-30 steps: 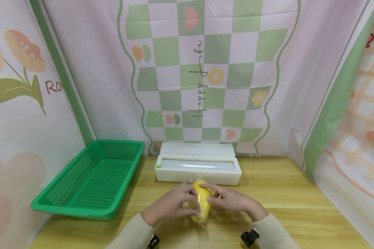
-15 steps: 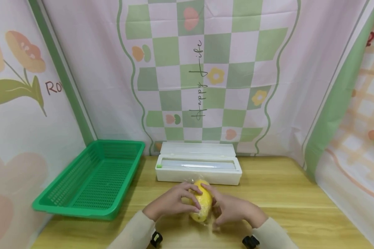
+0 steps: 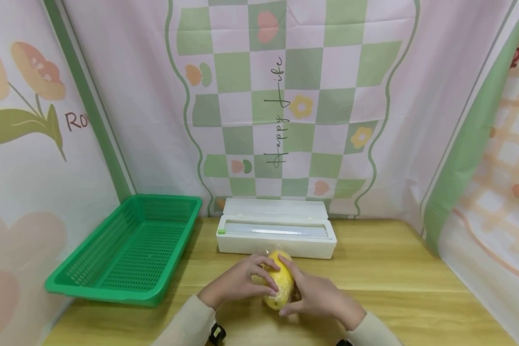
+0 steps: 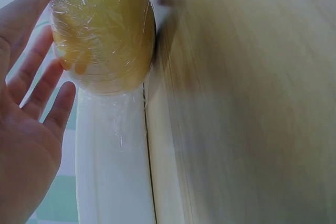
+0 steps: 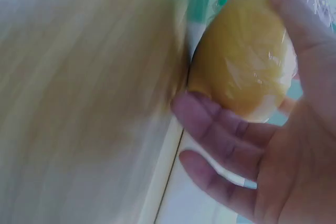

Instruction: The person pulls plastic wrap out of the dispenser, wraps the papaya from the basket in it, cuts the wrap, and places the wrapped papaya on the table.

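A yellow oval fruit (image 3: pixel 281 280), wrapped in clear cling film, is held between both hands near the front of the table. My left hand (image 3: pixel 241 278) holds its left side, index finger over the top and thumb lower down. Film creases glint on the fruit (image 4: pixel 105 30) in the left wrist view, where a loose film flap hangs past its end. From the other side my right hand (image 3: pixel 317 293) curves round the fruit, one fingertip at its far end and the thumb by its near end. In the right wrist view several fingers (image 5: pixel 226 140) curl beneath the fruit (image 5: pixel 244 51).
Just behind the hands stands a white cling film dispenser (image 3: pixel 277 244) with its lid raised and a green slider at the left. A green plastic basket (image 3: pixel 108 294) sits on the left of the wooden table (image 3: pixel 398 283). Patterned curtains (image 3: pixel 268 105) close off the back and sides.
The fruit has been turned so its broader face shows upward. My right thumb has swung out, then in to the fruit's near end. My left hand stays at the left side.
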Motion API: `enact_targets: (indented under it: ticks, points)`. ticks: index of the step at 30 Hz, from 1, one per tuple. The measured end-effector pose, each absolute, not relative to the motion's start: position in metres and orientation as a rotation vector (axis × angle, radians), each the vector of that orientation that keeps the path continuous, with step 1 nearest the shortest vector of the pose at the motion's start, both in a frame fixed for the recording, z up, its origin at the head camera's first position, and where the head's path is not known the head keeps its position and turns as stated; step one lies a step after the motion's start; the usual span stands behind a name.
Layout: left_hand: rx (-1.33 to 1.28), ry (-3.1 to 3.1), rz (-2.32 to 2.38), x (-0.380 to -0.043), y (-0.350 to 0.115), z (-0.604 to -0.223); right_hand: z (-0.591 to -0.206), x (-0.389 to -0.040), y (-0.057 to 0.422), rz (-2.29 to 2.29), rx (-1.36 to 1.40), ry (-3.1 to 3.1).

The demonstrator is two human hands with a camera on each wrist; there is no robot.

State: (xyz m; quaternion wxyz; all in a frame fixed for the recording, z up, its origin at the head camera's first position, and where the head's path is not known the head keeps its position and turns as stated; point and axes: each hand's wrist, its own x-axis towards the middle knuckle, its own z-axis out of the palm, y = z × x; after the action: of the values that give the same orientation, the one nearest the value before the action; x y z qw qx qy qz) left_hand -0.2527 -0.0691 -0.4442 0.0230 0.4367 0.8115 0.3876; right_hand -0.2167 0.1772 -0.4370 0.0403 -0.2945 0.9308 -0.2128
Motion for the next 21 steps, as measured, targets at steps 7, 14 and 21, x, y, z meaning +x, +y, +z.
enact_targets:
  ticks: [7, 14, 21]
  points:
    - [1.337, 2.524, 1.205, -0.253, -0.068, -0.445, -0.433, -0.220, 0.181, -0.799, -0.914, 2.748]
    - [1.368, 2.546, 1.183, -0.253, -0.068, -0.446, -0.434, -0.229, 0.185, -1.025, -0.897, 2.565]
    - [1.434, 2.568, 1.120, -0.251, -0.066, -0.446, -0.431, -0.232, 0.187, -1.162, -0.830, 2.395]
